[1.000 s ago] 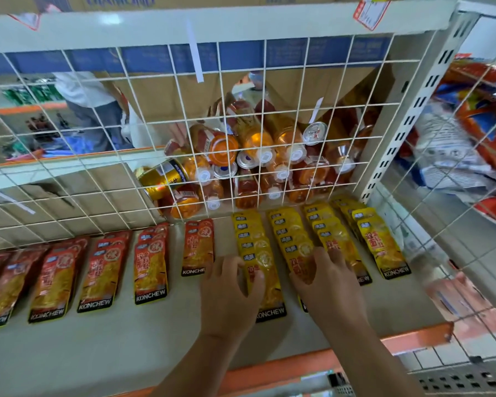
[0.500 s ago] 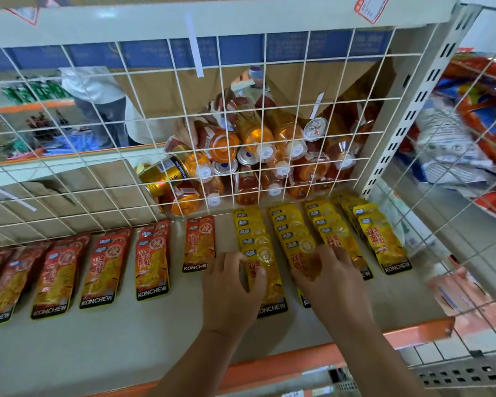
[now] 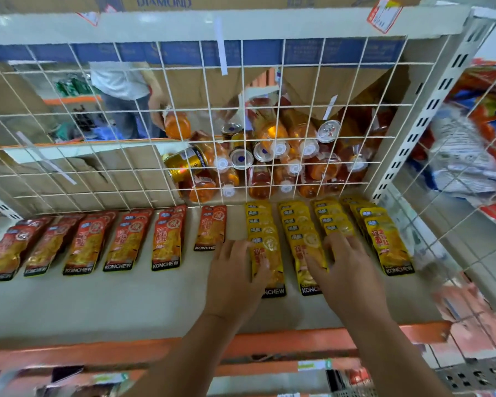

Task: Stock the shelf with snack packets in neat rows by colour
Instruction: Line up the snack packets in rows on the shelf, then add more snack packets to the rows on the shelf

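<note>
- On the pale shelf, behind its orange front lip, snack packets lie flat in overlapping rows that run from the back wall toward the front edge.
- Red packets: six rows fill the left half. Each front packet shows a black "KONCHEW" band. The row nearest the middle sits farther back than the other five.
- Yellow packets: four rows fill the right half, just beside the red ones. The rightmost row lies near the wire side panel.
- Left hand: palm down, fingers loosely extended and not clenched. It rests at the left edge of the first yellow row, with the thumb lying across that row's front packet. It grasps nothing.
- Right hand: palm down, fingers spread and nearly straight. The fingertips press on the third yellow row and the thumb on the second. It closes round no packet.
- Wire grid: white mesh forming the back of the shelf.
- Bottles and cans: orange bottles and metal cans heaped behind the grid, above the yellow rows.
- Person: seen partly through the grid at upper left, one hand on an orange bottle.
- Cardboard box: on the board above, printed "DIAMOND".
</note>
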`<control>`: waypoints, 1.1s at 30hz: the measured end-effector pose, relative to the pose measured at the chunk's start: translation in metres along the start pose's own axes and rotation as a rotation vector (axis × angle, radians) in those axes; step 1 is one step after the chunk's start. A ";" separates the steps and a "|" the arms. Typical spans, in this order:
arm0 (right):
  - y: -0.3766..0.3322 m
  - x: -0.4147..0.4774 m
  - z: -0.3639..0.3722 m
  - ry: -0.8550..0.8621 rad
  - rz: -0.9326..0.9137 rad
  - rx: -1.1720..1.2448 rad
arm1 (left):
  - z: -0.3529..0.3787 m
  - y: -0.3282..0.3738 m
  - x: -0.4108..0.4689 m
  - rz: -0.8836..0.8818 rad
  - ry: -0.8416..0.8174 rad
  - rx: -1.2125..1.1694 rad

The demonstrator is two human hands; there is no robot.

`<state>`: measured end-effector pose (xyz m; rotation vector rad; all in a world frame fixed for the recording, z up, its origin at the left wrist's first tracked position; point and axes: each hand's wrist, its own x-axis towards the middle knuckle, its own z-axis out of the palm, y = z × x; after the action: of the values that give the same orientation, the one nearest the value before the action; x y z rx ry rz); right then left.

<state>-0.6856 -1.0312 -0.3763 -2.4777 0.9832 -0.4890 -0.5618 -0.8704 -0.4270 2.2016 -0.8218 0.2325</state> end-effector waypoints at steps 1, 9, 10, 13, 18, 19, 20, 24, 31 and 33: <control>-0.002 0.001 -0.002 0.000 -0.016 0.005 | -0.004 0.004 -0.003 0.018 0.028 -0.004; -0.057 0.001 -0.014 -0.029 -0.169 0.008 | -0.065 0.001 -0.015 0.028 0.165 -0.036; -0.066 -0.002 -0.015 -0.031 -0.193 0.008 | -0.075 0.000 -0.015 0.033 0.178 -0.032; -0.092 -0.014 -0.017 -0.018 -0.257 0.037 | -0.106 -0.006 -0.017 0.039 0.210 -0.027; -0.163 -0.045 -0.017 0.022 -0.356 0.118 | -0.183 -0.031 -0.031 0.051 0.286 0.010; -0.184 -0.054 -0.014 0.015 -0.389 0.124 | -0.204 -0.041 -0.035 0.045 0.298 0.024; -0.206 -0.065 -0.010 0.010 -0.433 0.127 | -0.228 -0.052 -0.040 0.043 0.319 0.043; -0.303 -0.113 0.007 -0.016 -0.567 0.165 | -0.335 -0.096 -0.064 -0.007 0.443 0.101; -0.477 -0.194 0.020 -0.036 -0.757 0.344 | -0.532 -0.153 -0.124 -0.015 0.654 0.297; -0.524 -0.211 0.016 -0.021 -0.819 0.383 | -0.581 -0.165 -0.137 -0.018 0.688 0.373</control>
<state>-0.5306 -0.5337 -0.1588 -2.4145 -0.1849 -0.7989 -0.5138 -0.3055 -0.1769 2.2218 -0.3866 1.1349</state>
